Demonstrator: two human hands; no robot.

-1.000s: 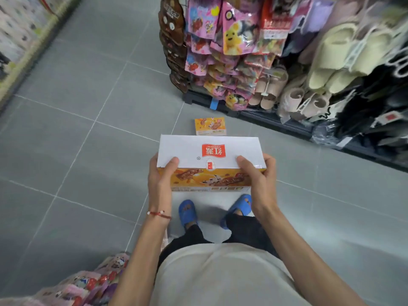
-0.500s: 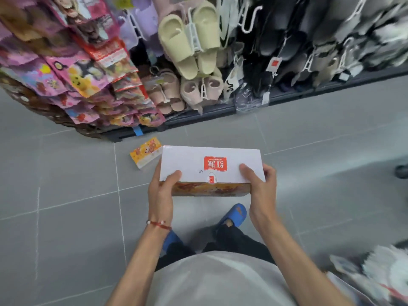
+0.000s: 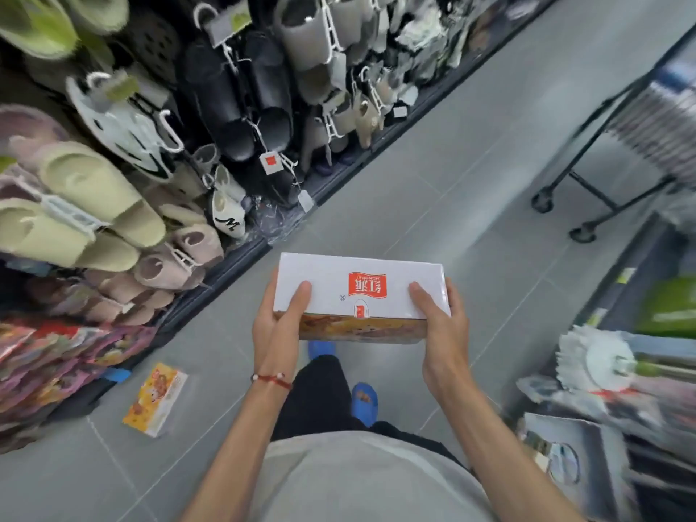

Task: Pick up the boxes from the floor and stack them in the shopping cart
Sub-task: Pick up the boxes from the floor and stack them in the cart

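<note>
I hold a long white box with a red logo on top and an orange printed side, level at waist height. My left hand grips its left end, thumb on top. My right hand grips its right end the same way. A smaller orange box lies on the grey floor at the lower left, close to the shelf base. The black frame and wheels of a shopping cart show at the upper right, with its basket mostly cut off by the frame edge.
A rack of hanging slippers and bright packets lines the left side. Shelves with blurred goods stand at the right. Grey tiled aisle floor runs between them. My blue sandals are below the box.
My view has swung to the right while both hands keep the white box. The orange floor box has slid to the lower left of the view, and the cart has come into sight.
</note>
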